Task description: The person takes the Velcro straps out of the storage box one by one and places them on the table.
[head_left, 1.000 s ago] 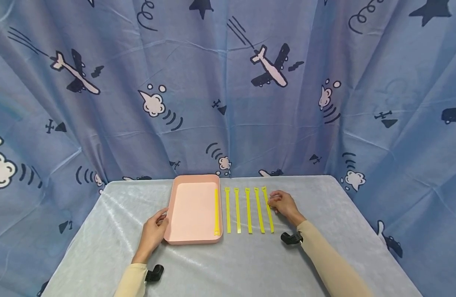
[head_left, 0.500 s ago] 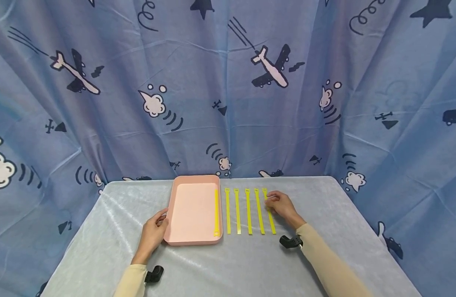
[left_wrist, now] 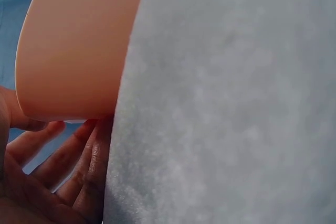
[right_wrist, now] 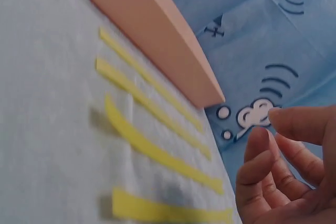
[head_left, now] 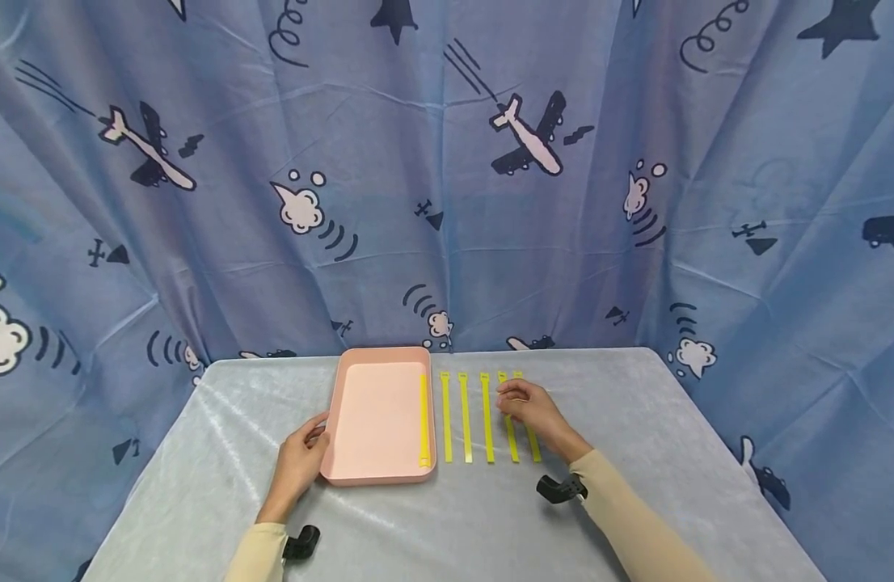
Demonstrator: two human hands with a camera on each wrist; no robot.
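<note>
A shallow pink tray (head_left: 374, 420) lies on the table, with one yellow cable strap (head_left: 424, 420) along its inner right side. My left hand (head_left: 299, 453) is at the tray's left edge. In the left wrist view its extended fingers (left_wrist: 65, 156) touch the tray wall (left_wrist: 79, 51). To the right of the tray, several flat yellow straps (head_left: 447, 420) with slotted heads lie side by side. Over the two rightmost straps hovers my right hand (head_left: 530, 411), hiding part of them. Its fingers bend loosely with thumb and index apart, holding nothing, as the right wrist view shows.
A grey-white cloth covers the table (head_left: 432, 533). Behind it hangs a blue curtain (head_left: 389, 194) printed with planes and clouds. Black wrist cameras (head_left: 561, 488) sit on both forearms.
My right hand has moved left, from beside the rightmost strap to over the two rightmost straps. The lower end of the rightmost strap has shifted slightly right. My left hand stays at the tray.
</note>
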